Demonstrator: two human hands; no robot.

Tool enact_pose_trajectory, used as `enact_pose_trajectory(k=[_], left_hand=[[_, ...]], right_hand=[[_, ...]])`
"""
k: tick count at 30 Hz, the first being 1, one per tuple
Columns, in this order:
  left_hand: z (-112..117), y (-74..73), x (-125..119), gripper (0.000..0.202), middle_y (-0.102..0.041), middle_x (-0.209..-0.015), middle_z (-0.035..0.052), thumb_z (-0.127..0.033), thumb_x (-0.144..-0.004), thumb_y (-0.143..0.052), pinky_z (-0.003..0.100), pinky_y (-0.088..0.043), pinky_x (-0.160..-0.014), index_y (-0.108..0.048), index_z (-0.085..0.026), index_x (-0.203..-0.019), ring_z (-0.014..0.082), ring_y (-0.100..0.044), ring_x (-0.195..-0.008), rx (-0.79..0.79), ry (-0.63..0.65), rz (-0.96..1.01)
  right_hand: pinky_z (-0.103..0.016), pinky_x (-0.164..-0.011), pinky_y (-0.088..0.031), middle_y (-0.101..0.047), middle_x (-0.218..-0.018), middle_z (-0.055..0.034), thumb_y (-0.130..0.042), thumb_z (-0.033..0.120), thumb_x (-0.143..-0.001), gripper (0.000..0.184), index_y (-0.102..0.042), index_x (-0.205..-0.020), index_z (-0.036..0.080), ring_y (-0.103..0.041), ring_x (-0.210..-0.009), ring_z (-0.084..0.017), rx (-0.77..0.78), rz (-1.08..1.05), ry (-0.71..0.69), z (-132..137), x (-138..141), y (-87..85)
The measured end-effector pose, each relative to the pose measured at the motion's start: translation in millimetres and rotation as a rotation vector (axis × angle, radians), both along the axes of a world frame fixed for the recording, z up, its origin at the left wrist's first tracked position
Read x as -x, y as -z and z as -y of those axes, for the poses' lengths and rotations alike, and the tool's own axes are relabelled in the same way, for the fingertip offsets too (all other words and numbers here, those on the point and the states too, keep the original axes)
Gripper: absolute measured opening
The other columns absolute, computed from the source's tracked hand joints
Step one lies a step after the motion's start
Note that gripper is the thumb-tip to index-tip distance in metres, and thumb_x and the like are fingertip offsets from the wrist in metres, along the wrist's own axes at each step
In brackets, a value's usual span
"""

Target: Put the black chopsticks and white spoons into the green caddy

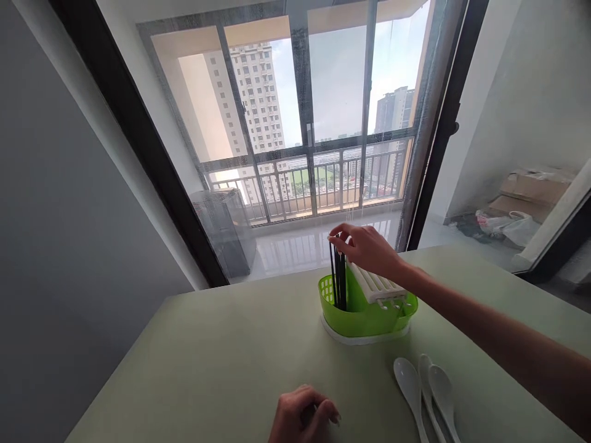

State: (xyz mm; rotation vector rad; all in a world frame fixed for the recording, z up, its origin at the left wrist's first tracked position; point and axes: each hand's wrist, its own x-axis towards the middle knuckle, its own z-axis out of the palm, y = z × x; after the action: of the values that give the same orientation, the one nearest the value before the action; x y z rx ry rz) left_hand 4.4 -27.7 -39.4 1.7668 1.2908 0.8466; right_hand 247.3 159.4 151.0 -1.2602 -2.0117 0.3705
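Observation:
My right hand [364, 248] reaches over a green utensil holder [364, 317] on the pale green table [207, 369]. Its fingertips pinch the tops of several black chopsticks [338, 280] that stand upright in the holder's left compartment. A white ribbed lid or rack [376, 284] lies across the holder's right side, under my wrist. My left hand [302, 418] rests on the table near the front edge with its fingers curled in; nothing shows in it. Three white spoons [427, 391] lie on the table to the right of my left hand.
The table's left edge runs diagonally beside a grey wall. Behind the table are a glass door with black frames, a balcony railing and a dark grey appliance [226, 231]. Cardboard and plastic bags [517, 215] lie on the floor at the right.

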Motion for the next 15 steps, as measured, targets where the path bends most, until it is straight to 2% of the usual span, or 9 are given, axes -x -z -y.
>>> enact_pose_trajectory(k=[3,8,9,11,13,15], left_hand=[[1,2.8,-2,0.060,-0.075,-0.073,0.0087,-0.066,-0.097,-0.052,0.026,-0.041,-0.062,-0.081,-0.018,-0.074,0.0168,-0.060,-0.063,0.003,-0.043,0.011],[2,1.0,-6,0.066,-0.061,-0.061,0.0031,-0.070,-0.096,-0.047,0.025,-0.033,-0.057,-0.068,-0.017,-0.065,0.0129,-0.046,-0.056,0.045,-0.087,0.011],[3,-1.6,-7,0.065,-0.055,-0.059,0.0008,-0.071,-0.096,-0.046,0.025,-0.032,-0.056,-0.063,-0.017,-0.063,0.0123,-0.042,-0.055,0.060,-0.100,0.006],[4,-8.3,-7,0.062,-0.042,-0.059,-0.0033,-0.071,-0.095,-0.046,0.025,-0.028,-0.056,-0.051,-0.020,-0.062,0.0116,-0.034,-0.056,0.084,-0.120,-0.004],[6,-15.0,-6,0.056,-0.032,-0.062,-0.0053,-0.069,-0.094,-0.049,0.026,-0.025,-0.056,-0.041,-0.022,-0.064,0.0117,-0.030,-0.059,0.102,-0.107,-0.015],[8,-19.0,-6,0.053,-0.027,-0.064,-0.0060,-0.064,-0.094,-0.053,0.027,-0.024,-0.057,-0.033,-0.023,-0.066,0.0119,-0.026,-0.060,0.102,-0.106,-0.031]], right_hand=[[-0.027,-0.061,-0.046,-0.079,-0.089,-0.0042,-0.053,0.038,-0.104,0.029,-0.066,-0.120,0.017,-0.069,-0.059,-0.014,-0.025,0.010,0.008,11,-3,-4.2],[-0.026,-0.055,-0.040,-0.072,-0.068,0.0010,-0.050,0.042,-0.105,0.029,-0.070,-0.108,0.021,-0.064,-0.055,-0.015,-0.082,0.095,-0.092,52,-13,-5.2],[-0.026,-0.055,-0.039,-0.070,-0.064,0.0019,-0.049,0.042,-0.107,0.030,-0.071,-0.106,0.022,-0.062,-0.053,-0.014,-0.109,0.136,-0.130,63,-17,-3.6],[-0.026,-0.055,-0.036,-0.072,-0.069,0.0012,-0.046,0.039,-0.109,0.030,-0.071,-0.101,0.024,-0.059,-0.054,-0.013,-0.186,0.234,-0.257,84,-26,1.9],[-0.028,-0.054,-0.031,-0.070,-0.068,0.0022,-0.047,0.034,-0.109,0.032,-0.069,-0.088,0.025,-0.054,-0.051,-0.011,-0.260,0.351,-0.386,102,-37,9.9],[-0.030,-0.054,-0.027,-0.064,-0.061,0.0036,-0.050,0.031,-0.108,0.035,-0.064,-0.076,0.025,-0.050,-0.048,-0.011,-0.312,0.419,-0.431,117,-49,19.9]])
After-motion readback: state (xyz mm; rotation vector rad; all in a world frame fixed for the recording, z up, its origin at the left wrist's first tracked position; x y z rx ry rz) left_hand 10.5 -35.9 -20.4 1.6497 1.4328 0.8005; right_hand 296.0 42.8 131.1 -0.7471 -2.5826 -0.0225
